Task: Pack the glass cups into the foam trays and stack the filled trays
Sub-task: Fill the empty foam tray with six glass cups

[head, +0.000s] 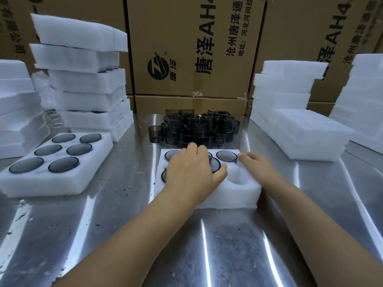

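Note:
A white foam tray (238,193) lies on the steel table in front of me. My left hand (192,172) lies palm down over a smoky glass cup (215,165) in a middle pocket, fingers spread flat on it. My right hand (255,164) rests on the tray's right edge beside the cup in the far right pocket (226,156). The near right pocket (238,179) holds nothing. A heap of loose dark glass cups (194,127) sits just behind the tray. A tray with all pockets holding cups (51,179) lies to the left.
A tall stack of foam trays holding cups (87,79) stands at the back left, with more foam (14,108) at the far left. Piles of foam trays (300,125) rise on the right. Cardboard boxes (192,48) wall off the back of the steel table (124,224).

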